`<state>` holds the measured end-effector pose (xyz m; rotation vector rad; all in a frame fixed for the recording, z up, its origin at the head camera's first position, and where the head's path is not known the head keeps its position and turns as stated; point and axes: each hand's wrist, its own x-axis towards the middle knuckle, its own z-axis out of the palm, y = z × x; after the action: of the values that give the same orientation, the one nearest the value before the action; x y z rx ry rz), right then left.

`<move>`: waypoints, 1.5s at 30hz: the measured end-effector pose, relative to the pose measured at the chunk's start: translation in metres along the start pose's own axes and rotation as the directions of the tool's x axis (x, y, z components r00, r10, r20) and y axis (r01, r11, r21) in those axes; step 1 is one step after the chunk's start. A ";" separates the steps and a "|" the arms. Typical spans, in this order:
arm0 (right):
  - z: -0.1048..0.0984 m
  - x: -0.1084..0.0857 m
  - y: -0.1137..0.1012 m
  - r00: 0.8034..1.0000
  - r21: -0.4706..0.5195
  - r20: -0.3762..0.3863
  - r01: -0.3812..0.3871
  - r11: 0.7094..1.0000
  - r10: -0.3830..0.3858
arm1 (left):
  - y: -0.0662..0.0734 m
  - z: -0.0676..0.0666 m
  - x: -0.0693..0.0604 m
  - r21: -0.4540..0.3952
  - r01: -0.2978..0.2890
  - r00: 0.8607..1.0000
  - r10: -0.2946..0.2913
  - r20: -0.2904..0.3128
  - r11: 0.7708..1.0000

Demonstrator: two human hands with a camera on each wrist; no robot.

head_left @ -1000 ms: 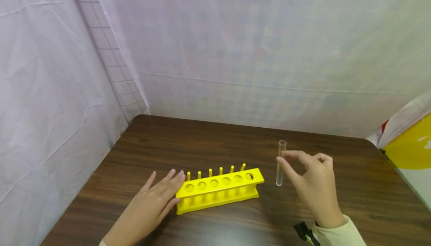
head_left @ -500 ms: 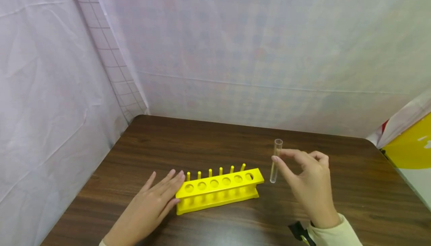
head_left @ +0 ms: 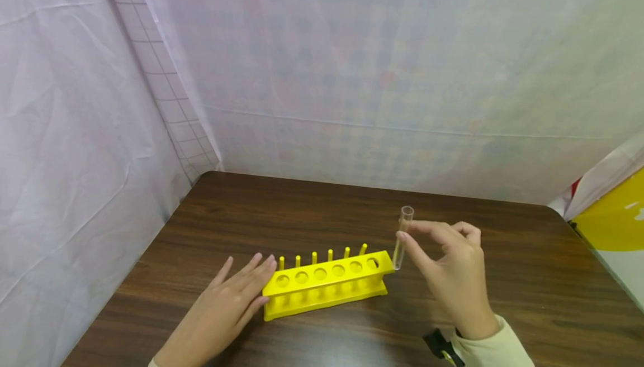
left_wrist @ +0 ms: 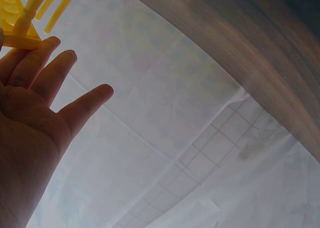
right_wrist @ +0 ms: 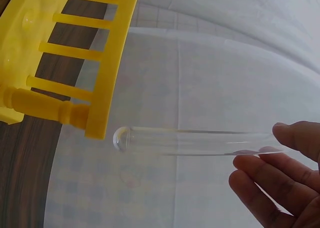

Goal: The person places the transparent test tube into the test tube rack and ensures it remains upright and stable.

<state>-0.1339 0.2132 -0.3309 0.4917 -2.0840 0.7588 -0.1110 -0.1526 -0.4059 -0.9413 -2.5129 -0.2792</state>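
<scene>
Count: two hands, one tube, one rack. Rack stands on the table between the hands, with six round holes along its top and six upright pegs behind them.

Left hand: fingers straight and spread, touching the rack's near end, gripping nothing. Right hand: thumb and fingertips pinch the test tube by its upper part, rounded end down, slightly tilted. Right wrist view shows a gap between that end and the rack.

Against a second ago: right hand and tube have shifted toward the left hand, tube now just beside the rack's far end; left hand and rack unmoved.

Materials: tube clear, smooth, slender; rack glossy yellow, plastic-looking; table dark, wood-grained. Beyond both hands, a pale creased sheet, faintly checked.
</scene>
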 end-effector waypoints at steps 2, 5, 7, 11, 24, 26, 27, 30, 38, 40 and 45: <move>0.001 0.001 -0.001 1.000 0.006 -0.005 0.001 1.000 -0.001 | 0.000 0.000 0.000 0.001 0.001 1.000 -0.002 0.003 1.000; 0.001 0.001 -0.002 1.000 0.013 -0.011 0.005 1.000 -0.005 | 0.000 0.000 0.000 0.003 0.005 1.000 -0.005 0.009 1.000; 0.002 0.002 -0.003 1.000 0.015 -0.012 0.007 1.000 -0.007 | 0.000 0.000 0.001 0.004 0.006 1.000 -0.006 0.011 1.000; 0.002 0.003 -0.005 1.000 0.017 -0.012 0.007 1.000 -0.007 | 0.001 0.000 0.001 0.001 0.008 1.000 -0.008 0.015 1.000; 0.006 0.003 -0.009 1.000 0.050 -0.022 0.016 0.999 -0.014 | 0.001 0.000 0.001 0.002 0.015 1.000 -0.015 0.022 1.000; 0.008 0.003 -0.010 1.000 0.061 -0.017 0.010 0.998 -0.009 | 0.001 0.000 0.001 0.001 0.016 1.000 -0.016 0.023 1.000; 0.008 0.003 -0.011 1.000 0.064 -0.016 0.008 0.998 -0.007 | 0.000 0.001 0.001 0.000 0.017 1.000 -0.017 0.024 1.000; 0.009 0.002 -0.011 1.000 0.069 -0.009 -0.001 0.998 0.001 | 0.000 0.001 0.000 0.000 0.023 0.999 -0.023 0.031 1.000; 0.011 0.000 -0.011 0.999 0.076 0.022 -0.025 0.997 0.024 | 0.001 0.000 0.001 -0.001 0.029 0.999 -0.029 0.044 1.000; 0.012 -0.001 -0.011 1.000 0.080 0.018 -0.022 0.997 0.021 | 0.001 0.000 0.001 0.000 0.028 0.999 -0.028 0.041 1.000; 0.015 -0.002 -0.010 1.000 0.096 0.012 -0.017 0.995 0.016 | 0.001 0.000 0.001 -0.002 0.020 0.999 -0.020 0.026 1.000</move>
<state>-0.1353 0.1957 -0.3361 0.5335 -2.0707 0.8709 -0.1107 -0.1513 -0.4055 -0.9267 -2.5469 -0.2774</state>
